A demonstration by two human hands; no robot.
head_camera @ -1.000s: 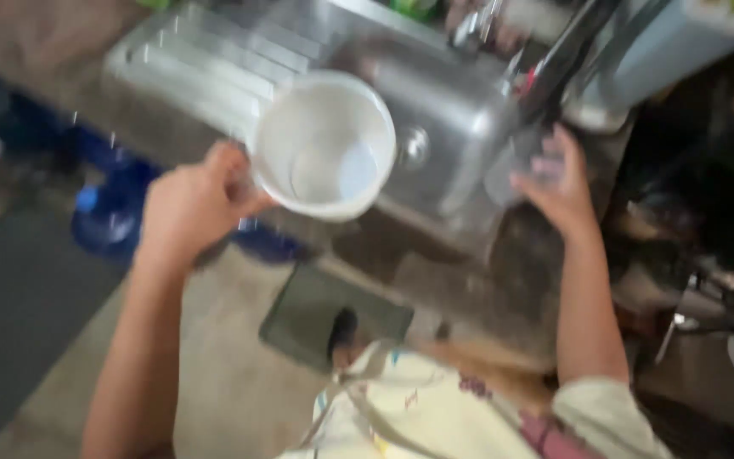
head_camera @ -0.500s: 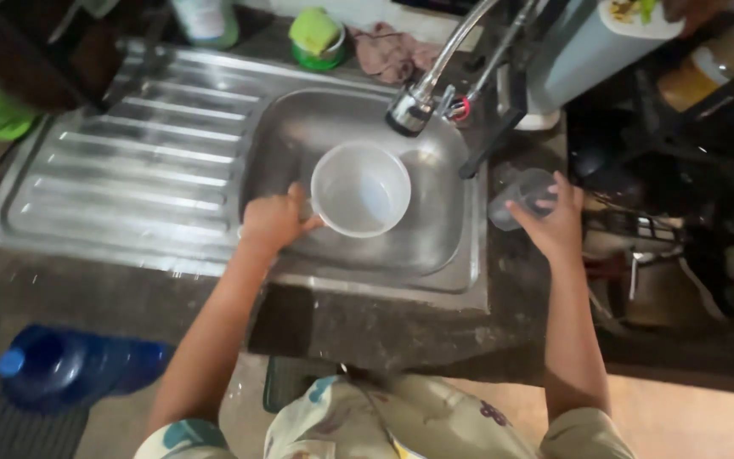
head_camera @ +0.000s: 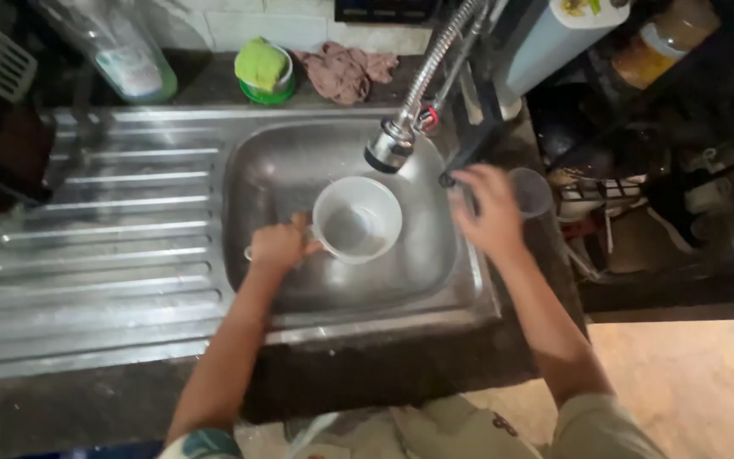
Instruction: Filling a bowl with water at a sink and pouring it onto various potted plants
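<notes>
Left hand (head_camera: 278,244) was clamped on the handle side of a white plastic jug (head_camera: 357,218), fingers wrapped at the left rim, thumb toward the cup wall. Jug sat upright, mouth up, held over the middle of the steel sink (head_camera: 299,161) basin, a little water visible in the bottom. Spray head of the flexible faucet (head_camera: 386,150) hung just above and behind the jug's far rim, not touching as far as I could tell.

Right hand (head_camera: 488,211) was over the right edge of the sink, fingers spread and slightly curled, palm down. It was just beside a small clear plastic cup (head_camera: 531,192) standing on the dark counter at the sink's right. Fingers were next to the cup's left side; couldn't tell whether they gripped it or only touched it. A dark lever was under the fingertips, contact unclear.

Outward: ribbed steel drainboard (head_camera: 112,246) ran left of the basin. Behind the sink, on the back ledge: green sponge in a green dish (head_camera: 263,70), crumpled brownish rag (head_camera: 343,71), clear bottle (head_camera: 121,51) at the far left. White cylindrical appliance (head_camera: 545,38) stood at the back right, dark cluttered shelving to its right.
</notes>
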